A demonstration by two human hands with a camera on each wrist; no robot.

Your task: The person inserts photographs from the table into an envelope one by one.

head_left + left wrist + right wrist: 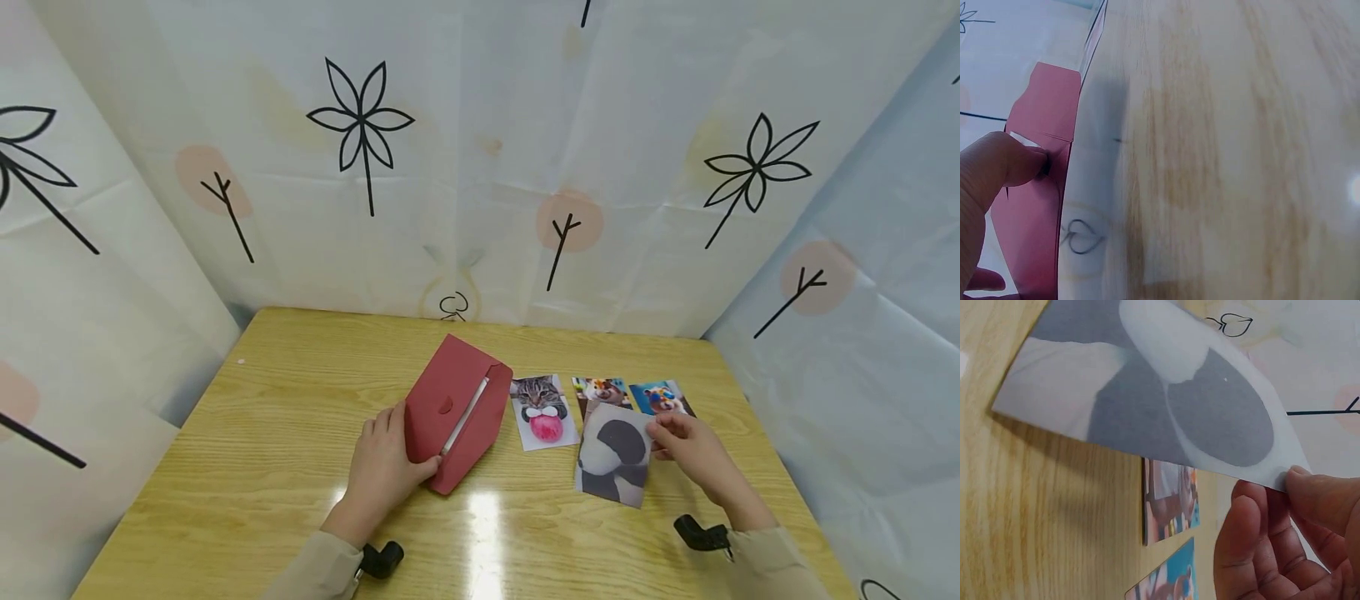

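My left hand [386, 462] grips a red envelope [471, 367] by its lower left side, the thumb pressing at the opening. White paper [465, 417] shows in the envelope's slot, and its flap stands unfolded. In the left wrist view the thumb [1013, 159] lies over the red paper. With thumb and fingertips my right hand [693, 454] pinches the upper right corner of a grey and white panda card [615, 454]. The right wrist view has that card [1216, 406] tilted over the table, overlapping the cards behind it.
On the wooden table [300, 375] lie a cat card [542, 412], a bear picture card [603, 390] and a blue-backed card [662, 397], in a row right of the envelope. Patterned white cloth [465, 167] encloses the table at the back and sides.
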